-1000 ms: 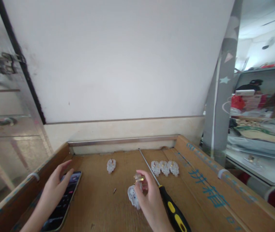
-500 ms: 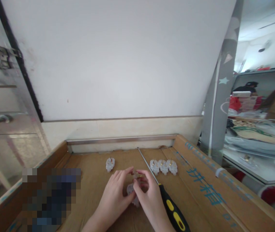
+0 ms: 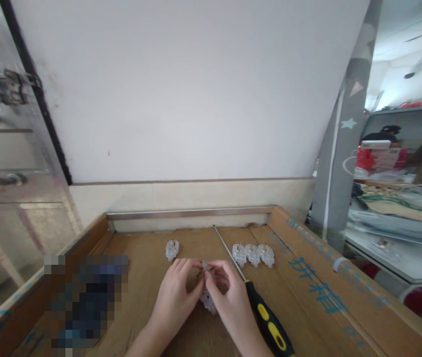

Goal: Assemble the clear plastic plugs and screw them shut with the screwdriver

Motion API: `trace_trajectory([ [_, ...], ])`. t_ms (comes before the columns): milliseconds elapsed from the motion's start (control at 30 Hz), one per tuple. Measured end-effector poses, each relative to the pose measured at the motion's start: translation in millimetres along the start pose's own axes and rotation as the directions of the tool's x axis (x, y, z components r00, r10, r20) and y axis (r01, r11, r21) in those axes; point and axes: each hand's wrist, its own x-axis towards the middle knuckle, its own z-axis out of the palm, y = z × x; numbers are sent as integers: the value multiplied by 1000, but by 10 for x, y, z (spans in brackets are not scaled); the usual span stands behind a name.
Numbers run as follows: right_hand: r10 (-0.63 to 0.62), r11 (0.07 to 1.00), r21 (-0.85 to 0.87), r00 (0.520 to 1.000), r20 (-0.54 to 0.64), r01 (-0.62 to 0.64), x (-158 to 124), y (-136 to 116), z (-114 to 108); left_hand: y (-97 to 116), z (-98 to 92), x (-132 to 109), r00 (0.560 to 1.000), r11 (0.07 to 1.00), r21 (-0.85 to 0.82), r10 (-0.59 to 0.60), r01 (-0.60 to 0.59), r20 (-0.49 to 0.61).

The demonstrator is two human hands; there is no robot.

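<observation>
My left hand [image 3: 176,292] and my right hand [image 3: 230,297] meet at the fingertips, both pinching a small clear plastic piece with brass-coloured metal [image 3: 206,266]. Its exact kind is too small to tell. Beneath them, partly covered by the fingers, a clear plastic housing [image 3: 208,303] is visible. Just right of my right hand lies a screwdriver [image 3: 270,321] with a black and yellow handle, its thin shaft pointing away. Another clear housing with metal inside [image 3: 172,249] sits beyond my left hand. Three similar ones stand side by side right of the shaft, the middle housing [image 3: 252,255] among them.
Cardboard with raised sides [image 3: 140,258] covers the work surface, and blue writing marks its right flap. A blurred-out dark item [image 3: 92,302] is at the left. Behind rises a white board [image 3: 196,99]. Far right, a person [image 3: 384,135] is near a cluttered table [image 3: 393,263].
My fingertips have drawn closer together around the small piece, which has turned between them. The camera view has shifted slightly. The screwdriver and the other housings stay put.
</observation>
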Motion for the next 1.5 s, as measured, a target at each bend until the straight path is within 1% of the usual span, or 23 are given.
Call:
trace_trajectory([
  [200, -18, 1000, 6, 1000, 3, 18, 6, -34, 7, 9, -5, 2, 1000, 999, 37, -3, 4, -9],
  [367, 1, 1000, 14, 1000, -12, -1, -9, -60, 10, 33, -17, 10, 1000, 993, 120, -3, 2, 7],
  [433, 1, 1000, 12, 999, -32, -1, -14, -65, 14, 51, -18, 11, 1000, 988, 156, -18, 17, 4],
  [567, -36, 999, 13, 994, -101, 38, 3, -42, 15, 72, -15, 4, 999, 977, 205, -51, 53, -15],
  [700, -17, 998, 57, 991, -133, 25, 25, 7, 5, 59, -19, 0, 994, 964, 242, -110, 111, -20],
  [833, -6, 997, 72, 993, -118, 14, 23, 31, -1, 28, -16, -2, 989, 955, 260, -142, 145, -28],
  [1000, -1, 995, 101, 998, -67, 7, 11, -27, 5, 40, 2, -6, 997, 981, 179, -75, 71, 12],
  [1133, 27, 983, 182, 999, 17, -30, -4, -107, 8, 66, 5, -1, 996, 985, 163, -73, 64, 49],
  [1267, 32, 978, 203, 998, 62, -44, -14, -138, 11, 35, 18, -6, 997, 982, 179, -72, 67, 24],
  [1400, 30, 976, 213, 997, 74, -45, -16, -137, 21, -1, 29, -9, 999, 981, 187, -44, 45, -8],
  [1500, 26, 979, 199, 997, 77, -41, -18, -143, 24, 21, 18, 1, 999, 978, 201, -50, 53, -21],
])
